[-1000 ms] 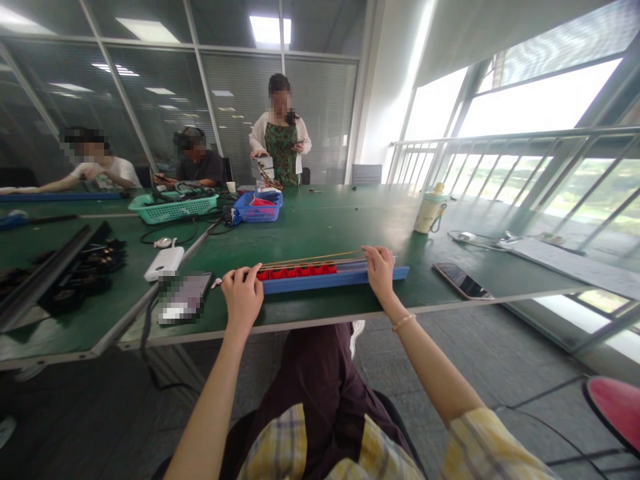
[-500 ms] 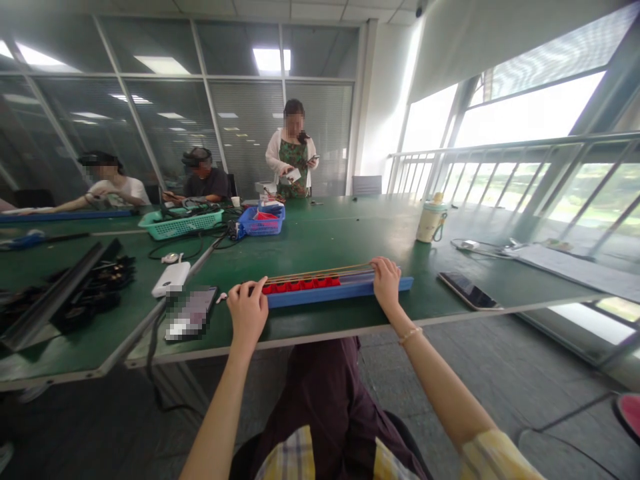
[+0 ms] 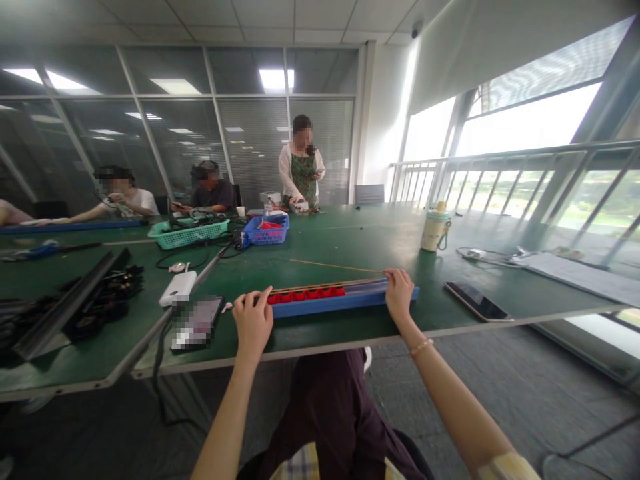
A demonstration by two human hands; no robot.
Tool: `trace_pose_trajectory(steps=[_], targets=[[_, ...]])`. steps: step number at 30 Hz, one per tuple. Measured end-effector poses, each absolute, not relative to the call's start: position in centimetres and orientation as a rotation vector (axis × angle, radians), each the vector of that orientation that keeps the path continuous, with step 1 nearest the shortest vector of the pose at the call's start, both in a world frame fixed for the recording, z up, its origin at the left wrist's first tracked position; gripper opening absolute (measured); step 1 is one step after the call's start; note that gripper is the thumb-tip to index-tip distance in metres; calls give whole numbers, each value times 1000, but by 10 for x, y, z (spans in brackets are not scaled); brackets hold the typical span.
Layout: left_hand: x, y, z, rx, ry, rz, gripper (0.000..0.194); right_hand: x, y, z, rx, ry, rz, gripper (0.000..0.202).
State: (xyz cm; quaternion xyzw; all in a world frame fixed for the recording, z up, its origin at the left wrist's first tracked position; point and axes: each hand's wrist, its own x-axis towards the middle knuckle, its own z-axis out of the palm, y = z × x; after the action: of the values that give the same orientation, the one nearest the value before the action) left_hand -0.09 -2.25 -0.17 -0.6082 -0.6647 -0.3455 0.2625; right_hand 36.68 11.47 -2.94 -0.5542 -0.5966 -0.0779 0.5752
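Observation:
A long blue rail (image 3: 325,305) lies across the green table near its front edge. Red pieces (image 3: 310,293) stand in a row inside its left and middle part. My left hand (image 3: 254,320) is closed around the rail's left end, its thumb and fingertips at the ends of thin strips lying along the top. At the right end, my right hand (image 3: 399,293) grips the rail and the strips. One thin tan strip (image 3: 335,266) sticks out leftward from my right fingertips, its far end free above the table behind the rail.
Phones (image 3: 475,301) lie on both sides, with a white power bank (image 3: 179,288) at the left. A bottle (image 3: 435,230) stands back right. Behind are a green basket (image 3: 190,235) and a blue basket (image 3: 267,233). A person (image 3: 303,167) stands across the table; others sit left.
The tan strip's left end has come away from my left hand and now angles out behind the rail. The camera view has tilted up slightly. The standing person's hand has lowered to the table.

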Motion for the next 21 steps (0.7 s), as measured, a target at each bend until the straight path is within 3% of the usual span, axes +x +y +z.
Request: trace_pose_trajectory(steps=[21], targets=[[-2, -20, 2, -1668, -1736, -963, 42, 361, 119, -34, -1243, -1497, -162, 33]])
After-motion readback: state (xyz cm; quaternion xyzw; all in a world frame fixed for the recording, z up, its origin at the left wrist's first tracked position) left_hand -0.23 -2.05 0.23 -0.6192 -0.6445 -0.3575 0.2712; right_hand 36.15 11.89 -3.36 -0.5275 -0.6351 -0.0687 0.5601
